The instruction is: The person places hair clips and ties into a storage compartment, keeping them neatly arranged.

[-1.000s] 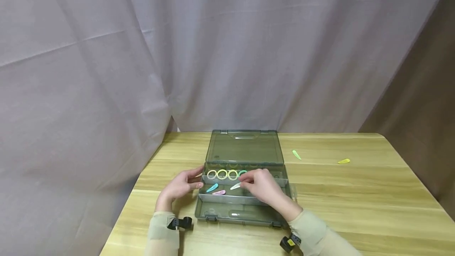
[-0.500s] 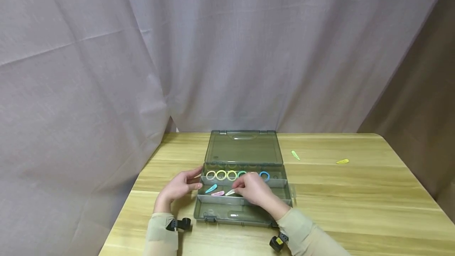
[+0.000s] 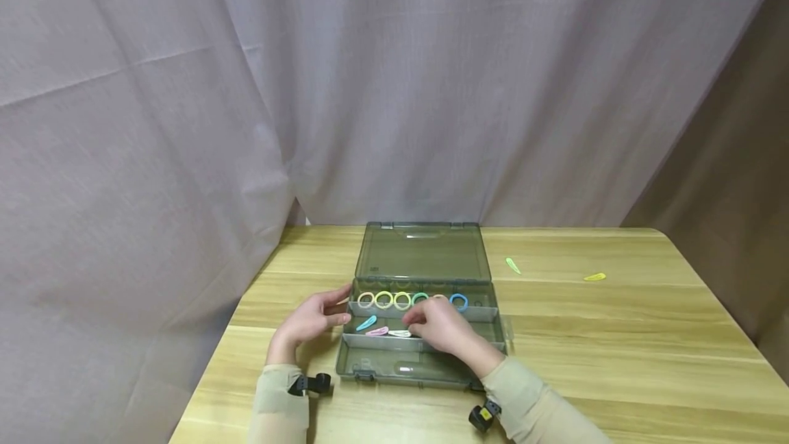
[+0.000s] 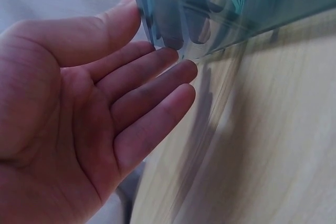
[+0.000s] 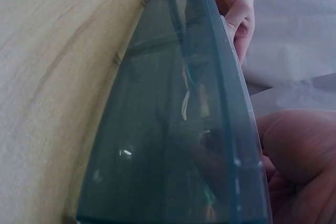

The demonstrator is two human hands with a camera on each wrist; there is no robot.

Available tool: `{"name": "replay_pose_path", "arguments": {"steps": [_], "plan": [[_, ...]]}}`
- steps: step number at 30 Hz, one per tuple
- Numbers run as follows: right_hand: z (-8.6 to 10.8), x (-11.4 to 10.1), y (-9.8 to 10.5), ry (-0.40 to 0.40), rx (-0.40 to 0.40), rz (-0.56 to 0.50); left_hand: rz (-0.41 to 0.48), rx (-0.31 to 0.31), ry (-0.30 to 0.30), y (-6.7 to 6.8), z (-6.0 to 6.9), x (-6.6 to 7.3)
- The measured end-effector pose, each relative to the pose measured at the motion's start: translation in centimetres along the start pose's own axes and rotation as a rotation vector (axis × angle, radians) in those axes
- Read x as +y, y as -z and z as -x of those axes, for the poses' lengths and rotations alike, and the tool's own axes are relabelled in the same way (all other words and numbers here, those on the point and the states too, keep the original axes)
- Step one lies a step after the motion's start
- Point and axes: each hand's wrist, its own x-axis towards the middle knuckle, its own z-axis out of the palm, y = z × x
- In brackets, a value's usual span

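A translucent green compartment box lies with its lid laid back. My left hand rests against its left side; the left wrist view shows nearly straight fingers at the wall and the thumb by the edge. In the middle compartment lie a blue hair clip, a pink hair clip and a white hair clip. My right hand is over that compartment, thumb and index finger slightly apart beside the white clip's right end. The right wrist view shows this clip through the wall, apart from the fingers.
Several coloured rings stand in a row in the back compartment, among them a yellow ring and a blue ring. A green hair clip and a yellow hair clip lie on the wooden table to the right. A grey curtain hangs behind.
My right hand has carried the white hair clip left, and it now lies flat beside the pink one, with the fingers off it. My left hand stays at the box.
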Motion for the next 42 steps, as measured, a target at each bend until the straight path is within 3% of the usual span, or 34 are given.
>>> {"name": "replay_pose_path", "arguments": {"steps": [13, 18, 21, 28, 33, 36, 42], "plan": [[0.1, 0.4, 1.1, 0.010, -0.033, -0.054, 0.003, 0.011, 0.014, 0.2, 0.5, -0.1], [1.1, 1.9, 3.3, 0.046, -0.039, -0.099, -0.021, 0.017, 0.020, 0.3, 0.8, 0.0], [2.0, 3.2, 5.2, 0.028, -0.018, -0.156, -0.017, 0.019, 0.004, 0.2, 0.8, 0.1], [4.7, 6.6, 8.6, -0.099, 0.027, -0.434, -0.011, 0.013, 0.021, 0.0, 1.1, 0.3], [5.9, 9.2, 10.7, -0.223, 0.115, -0.573, -0.022, 0.014, 0.024, -0.3, 1.2, 0.3], [6.3, 11.2, 11.5, -0.292, 0.174, -0.594, -0.026, 0.012, 0.019, -0.5, 1.1, 0.3], [6.1, 14.6, 12.4, -0.363, 0.229, -0.521, -0.020, 0.002, 0.008, -0.4, 1.2, 0.2]]}}
